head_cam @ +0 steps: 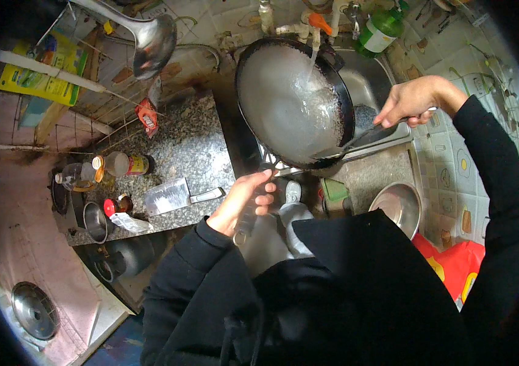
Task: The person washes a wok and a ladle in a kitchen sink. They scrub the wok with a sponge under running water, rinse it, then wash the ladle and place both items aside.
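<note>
My left hand (249, 192) is closed around the dark handle of a wok (282, 105). The wok is tilted at the edge of a steel sink (376, 75) and has cloudy water in it. A stream from a tap with an orange lever (319, 23) falls into the wok. My right hand (408, 103) grips the handle of a metal spatula (363, 137), whose blade rests inside the wok's near right rim. Just left of that hand, a dark rough-textured thing (364, 116) shows in the sink.
On the granite counter (195, 132) to the left lie a cleaver (168, 196), bottles (124, 164) and a steel cup (96, 222). A ladle (154, 48) hangs above it. A green bottle (380, 34) stands behind the sink; a steel bowl (396, 208) sits at right.
</note>
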`<state>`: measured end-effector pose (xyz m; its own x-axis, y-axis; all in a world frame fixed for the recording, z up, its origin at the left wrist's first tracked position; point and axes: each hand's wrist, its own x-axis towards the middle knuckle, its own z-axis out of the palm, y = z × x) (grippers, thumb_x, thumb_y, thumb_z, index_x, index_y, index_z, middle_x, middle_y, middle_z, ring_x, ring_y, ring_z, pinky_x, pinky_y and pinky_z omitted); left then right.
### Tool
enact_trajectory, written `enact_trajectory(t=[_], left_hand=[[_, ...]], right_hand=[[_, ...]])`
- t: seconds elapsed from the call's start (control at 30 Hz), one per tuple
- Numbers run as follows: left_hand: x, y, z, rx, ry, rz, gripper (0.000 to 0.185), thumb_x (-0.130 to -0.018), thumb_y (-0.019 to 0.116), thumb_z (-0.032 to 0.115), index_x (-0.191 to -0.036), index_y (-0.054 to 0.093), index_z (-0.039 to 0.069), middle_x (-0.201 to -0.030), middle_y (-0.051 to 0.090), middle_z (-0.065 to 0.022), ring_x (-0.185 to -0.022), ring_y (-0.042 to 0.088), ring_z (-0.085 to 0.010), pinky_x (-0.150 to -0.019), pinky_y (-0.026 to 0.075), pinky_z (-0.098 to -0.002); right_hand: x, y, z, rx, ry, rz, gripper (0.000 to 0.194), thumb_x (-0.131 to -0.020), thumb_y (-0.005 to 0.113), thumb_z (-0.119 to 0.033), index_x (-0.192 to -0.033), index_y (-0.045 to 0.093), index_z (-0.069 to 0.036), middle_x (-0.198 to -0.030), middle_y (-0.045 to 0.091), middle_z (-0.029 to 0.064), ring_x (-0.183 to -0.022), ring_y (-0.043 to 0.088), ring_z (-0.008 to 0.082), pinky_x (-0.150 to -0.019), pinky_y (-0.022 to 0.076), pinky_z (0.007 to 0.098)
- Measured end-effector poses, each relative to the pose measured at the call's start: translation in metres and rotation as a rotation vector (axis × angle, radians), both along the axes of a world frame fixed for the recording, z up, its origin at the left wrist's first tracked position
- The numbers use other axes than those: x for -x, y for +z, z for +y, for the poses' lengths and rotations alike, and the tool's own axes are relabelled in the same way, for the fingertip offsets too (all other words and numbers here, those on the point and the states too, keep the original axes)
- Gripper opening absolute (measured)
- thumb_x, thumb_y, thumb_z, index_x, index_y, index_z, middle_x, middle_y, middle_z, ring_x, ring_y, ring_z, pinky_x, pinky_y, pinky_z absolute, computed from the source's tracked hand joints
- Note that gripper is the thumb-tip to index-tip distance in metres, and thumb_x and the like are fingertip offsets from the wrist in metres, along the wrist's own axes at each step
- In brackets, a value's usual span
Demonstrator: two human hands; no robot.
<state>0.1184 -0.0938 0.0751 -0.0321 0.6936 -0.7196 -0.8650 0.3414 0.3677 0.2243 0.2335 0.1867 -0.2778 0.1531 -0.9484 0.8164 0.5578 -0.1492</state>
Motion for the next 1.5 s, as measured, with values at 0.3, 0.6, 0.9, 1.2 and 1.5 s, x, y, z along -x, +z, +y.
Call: enact_trajectory(t=[0.3, 0.6, 0.9, 1.2, 1.5], left_hand=[[-0.002, 0.011, 0.009, 0.043, 0.002, -0.008, 0.017, -0.093, 0.054, 0.022, -0.099, 0.051, 0.007, -0.078, 0.048, 0.0021, -0.052, 0.038, -0.0035, -0.042, 0.031, -0.0180], [-0.003, 0.031, 0.020, 0.076, 0.012, -0.001, 0.022, -0.095, 0.051, 0.022, -0.109, 0.048, 0.005, -0.077, 0.047, 0.0013, -0.050, 0.038, -0.0037, -0.039, 0.032, -0.0183], [0.003, 0.089, 0.051, 0.142, -0.071, 0.005, 0.009, -0.095, 0.048, 0.015, -0.094, 0.047, 0.007, -0.077, 0.047, 0.0009, -0.055, 0.039, -0.0043, -0.044, 0.033, -0.0183], [0.037, 0.093, 0.043, 0.260, -0.026, -0.170, 0.036, -0.096, 0.046, 0.017, -0.125, 0.038, -0.002, -0.075, 0.042, -0.0004, -0.050, 0.037, -0.0040, -0.032, 0.030, -0.0172], [0.041, -0.006, -0.006, 0.031, -0.095, -0.198, 0.046, -0.095, 0.051, 0.019, -0.135, 0.037, 0.003, -0.074, 0.038, 0.0048, -0.047, 0.032, 0.0001, -0.034, 0.024, -0.0150]], right_hand=[[-0.005, -0.023, 0.010, -0.130, 0.174, 0.062, 0.034, -0.086, 0.057, -0.025, -0.118, 0.062, -0.014, -0.057, 0.052, 0.0056, -0.038, 0.041, 0.0102, -0.036, 0.0328, 0.0257], [-0.036, -0.069, 0.007, -0.218, 0.182, 0.421, 0.036, -0.084, 0.057, -0.023, -0.115, 0.062, -0.006, -0.075, 0.065, 0.0190, -0.063, 0.063, 0.0317, -0.057, 0.0503, 0.0416], [-0.054, -0.176, -0.025, -0.625, 0.009, 0.933, 0.039, -0.090, 0.049, -0.025, -0.128, 0.052, -0.015, -0.075, 0.064, 0.0213, -0.071, 0.062, 0.0395, -0.066, 0.0499, 0.0497], [-0.098, -0.078, 0.045, -0.574, 0.241, 0.992, 0.026, -0.081, 0.062, -0.025, -0.104, 0.069, -0.015, -0.085, 0.067, 0.0156, -0.083, 0.065, 0.0317, -0.073, 0.0525, 0.0415], [-0.075, -0.055, 0.024, 0.284, -0.179, 0.373, 0.039, -0.092, 0.058, -0.023, -0.129, 0.054, -0.011, -0.054, 0.043, -0.0024, -0.042, 0.035, 0.0045, -0.035, 0.0265, 0.0219]])
